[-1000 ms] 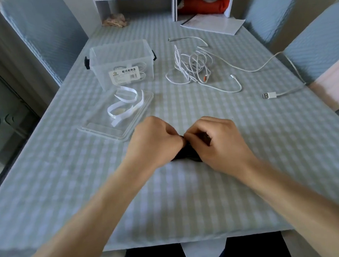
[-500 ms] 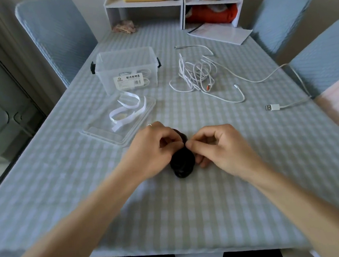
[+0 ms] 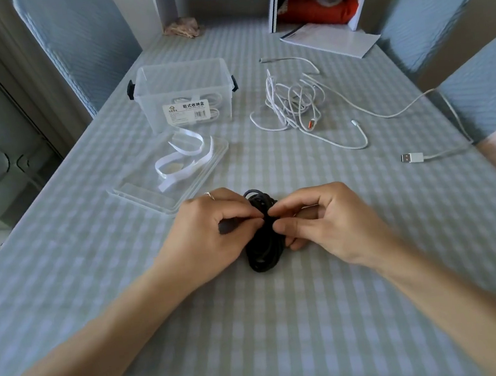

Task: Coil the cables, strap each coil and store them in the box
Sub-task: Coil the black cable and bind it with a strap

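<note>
White straps (image 3: 185, 158) on clear lid (image 3: 134, 191), beside loose white cables (image 3: 295, 103).

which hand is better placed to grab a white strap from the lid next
Probably the left hand: the white straps lie on the lid just ahead of it, on its side. The right hand sits farther away, across the black coil.

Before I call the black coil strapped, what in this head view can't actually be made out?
- Strap on the black coil: the left hand and right hand pinch its middle, and their fingers hide any strap or fastening.
- Contents of the clear box: white coils show through the hazy wall and behind the label, count unclear.
- Label's small print: too small to read.
- White cable tangle: overlapping loops, number of cables unclear.
</note>
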`<state>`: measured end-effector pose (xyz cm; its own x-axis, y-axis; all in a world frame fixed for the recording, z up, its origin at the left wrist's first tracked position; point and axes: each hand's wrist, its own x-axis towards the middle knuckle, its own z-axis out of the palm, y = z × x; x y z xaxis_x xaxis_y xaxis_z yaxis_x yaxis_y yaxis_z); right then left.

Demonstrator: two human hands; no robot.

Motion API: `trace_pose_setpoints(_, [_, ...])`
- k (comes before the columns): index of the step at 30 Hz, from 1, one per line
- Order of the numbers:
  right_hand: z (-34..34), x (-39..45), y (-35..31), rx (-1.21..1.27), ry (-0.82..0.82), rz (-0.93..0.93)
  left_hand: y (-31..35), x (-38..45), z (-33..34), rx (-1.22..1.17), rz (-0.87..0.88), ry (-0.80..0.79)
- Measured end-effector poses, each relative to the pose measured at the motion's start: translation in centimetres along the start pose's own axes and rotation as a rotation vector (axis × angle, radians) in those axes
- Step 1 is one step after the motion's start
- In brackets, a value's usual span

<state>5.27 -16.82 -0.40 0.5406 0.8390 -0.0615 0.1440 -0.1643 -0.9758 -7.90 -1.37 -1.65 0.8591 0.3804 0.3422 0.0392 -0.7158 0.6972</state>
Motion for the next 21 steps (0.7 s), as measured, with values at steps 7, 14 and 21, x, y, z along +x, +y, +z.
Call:
trace_pose_setpoints(7, [-0.4,-0.1,0.0,0.003,-0.097,-0.014,-0.4,0.2,-0.5,-0.015,0.045,-0.066])
trace_pose_setpoints(14, [-1.3,0.6,0.8,-0.627,-0.017,-0.662,-0.7,0.7,-0.9,0.019,0.113,-0.144])
trace_pose_setpoints(21, [-1.2,1.0,1.1,-0.65,-0.135,-0.787,-0.3,0.5,-1.2,-0.048,0.021,-0.118])
